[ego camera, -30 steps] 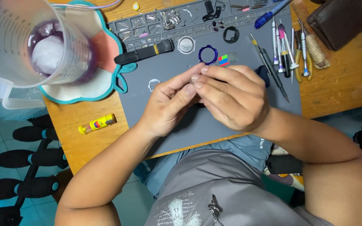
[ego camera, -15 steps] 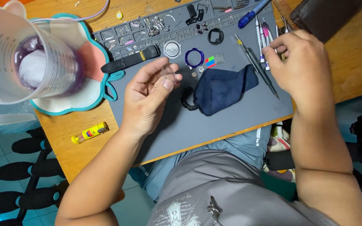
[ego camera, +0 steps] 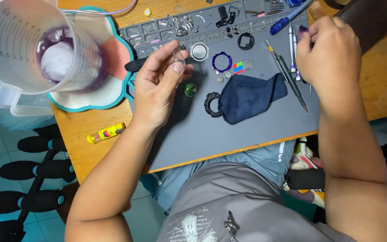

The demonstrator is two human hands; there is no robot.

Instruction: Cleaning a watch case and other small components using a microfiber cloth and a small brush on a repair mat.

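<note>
At far left we see the jug [ego camera: 27,49] standing on a teal-edged tray [ego camera: 108,96], a yellow tube [ego camera: 106,132] lying on the wooden surface [ego camera: 81,139] below it. Our left hand [ego camera: 157,87] has its grip pinched on a small clear disc [ego camera: 178,57] — thumb and forefinger together on its edge, raised above the grey mat [ego camera: 229,134]. A second ago both hands were bunched together over the cloth [ego camera: 247,96]; now they have parted, and the cloth lies bare beside a black ring [ego camera: 211,104]. Our right hand [ego camera: 325,54] has gone off to the tools [ego camera: 292,58], fingers curled on a purple-tipped one; how firmly, we cannot tell.
</note>
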